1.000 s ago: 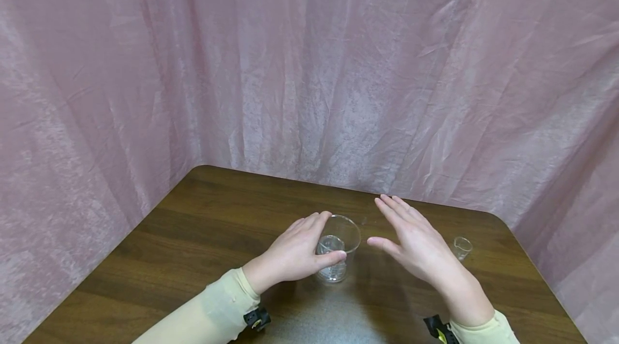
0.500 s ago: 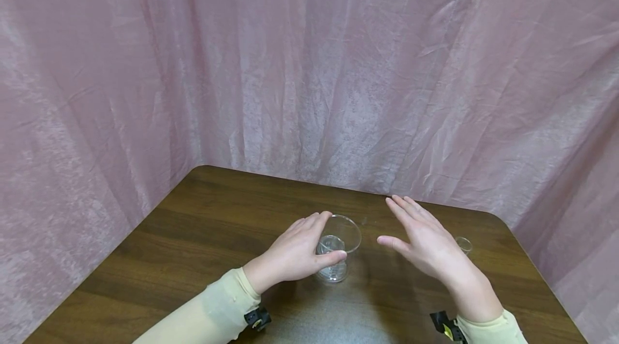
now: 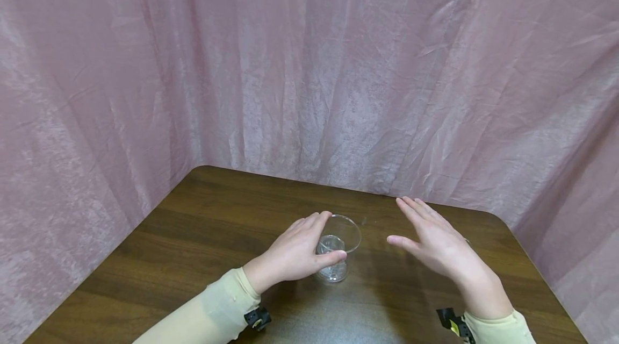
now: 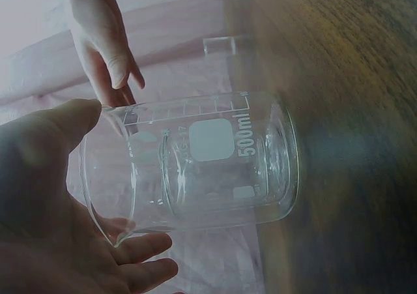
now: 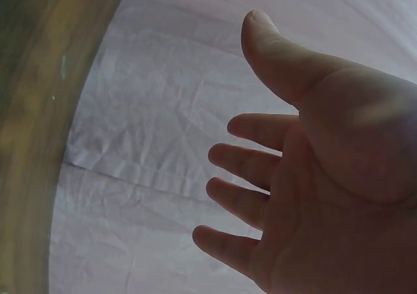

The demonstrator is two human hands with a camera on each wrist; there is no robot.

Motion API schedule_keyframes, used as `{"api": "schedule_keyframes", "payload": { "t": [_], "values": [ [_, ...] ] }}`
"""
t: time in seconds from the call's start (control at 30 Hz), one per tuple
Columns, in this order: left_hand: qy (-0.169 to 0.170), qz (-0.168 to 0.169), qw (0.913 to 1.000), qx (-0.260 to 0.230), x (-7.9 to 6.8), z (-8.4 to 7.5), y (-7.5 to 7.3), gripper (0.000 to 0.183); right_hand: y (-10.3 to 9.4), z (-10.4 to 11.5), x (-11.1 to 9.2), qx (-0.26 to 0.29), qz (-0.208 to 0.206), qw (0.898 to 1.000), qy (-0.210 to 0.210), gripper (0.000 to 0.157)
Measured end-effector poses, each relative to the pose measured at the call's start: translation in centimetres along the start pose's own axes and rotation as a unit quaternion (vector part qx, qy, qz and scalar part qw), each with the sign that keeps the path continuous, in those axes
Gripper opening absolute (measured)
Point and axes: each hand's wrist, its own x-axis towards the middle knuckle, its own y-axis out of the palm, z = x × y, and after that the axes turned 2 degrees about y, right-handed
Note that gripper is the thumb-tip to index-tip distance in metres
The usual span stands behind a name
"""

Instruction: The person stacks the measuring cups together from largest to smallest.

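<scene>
My left hand [image 3: 296, 252] holds a clear glass beaker [image 4: 212, 139] by its upper part, thumb on one side of the rim and fingers on the other. White print on its wall reads 500ml. Nested inside is a smaller glass beaker [image 4: 215, 183] with its own white patch. The pair stands upright on the wooden table. To the right, my right hand [image 3: 432, 242] hovers over the tabletop with fingers extended and thumb spread, and its palm [image 5: 345, 176] shows bare in the right wrist view.
A small glass vessel [image 4: 219, 45] stands on the table farther right; in the head view my right hand hides nearly all of it. The brown table [image 3: 217, 215] has rounded far corners, and a pink curtain [image 3: 309, 64] hangs behind it.
My right hand has drifted rightward, away from the beakers, and now covers the small glass vessel in the head view. The left hand and the nested beakers stay put.
</scene>
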Motion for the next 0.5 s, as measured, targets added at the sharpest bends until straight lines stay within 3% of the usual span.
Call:
{"api": "schedule_keyframes", "payload": {
  "t": [0.5],
  "values": [
    [-0.004,0.004,1.0,0.001,0.0,0.0,0.0,0.095,-0.8,-1.7,-0.2,0.014,0.015,1.0,0.021,0.098]
  ]
}}
